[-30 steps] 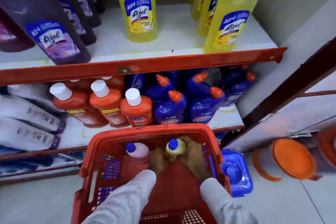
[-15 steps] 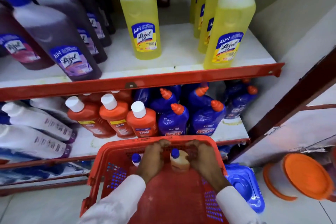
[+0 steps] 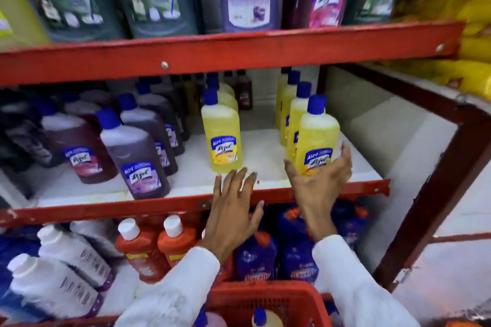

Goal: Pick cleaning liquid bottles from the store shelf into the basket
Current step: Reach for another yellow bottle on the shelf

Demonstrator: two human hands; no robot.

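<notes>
Hands were raised from the basket to the shelf: right hand cupped round, not yet closed on, a yellow Lizol bottle; left hand released, fingers spread.

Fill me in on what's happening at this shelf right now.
A person in white sleeves is picking cleaning liquid off a store shelf. The right hand is open around the front yellow bottle on the middle shelf, fingers curling on both sides but not yet closed. The left hand reaches, fingers spread, toward another yellow bottle, not touching it. The red basket below already holds two blue-capped bottles.
</notes>
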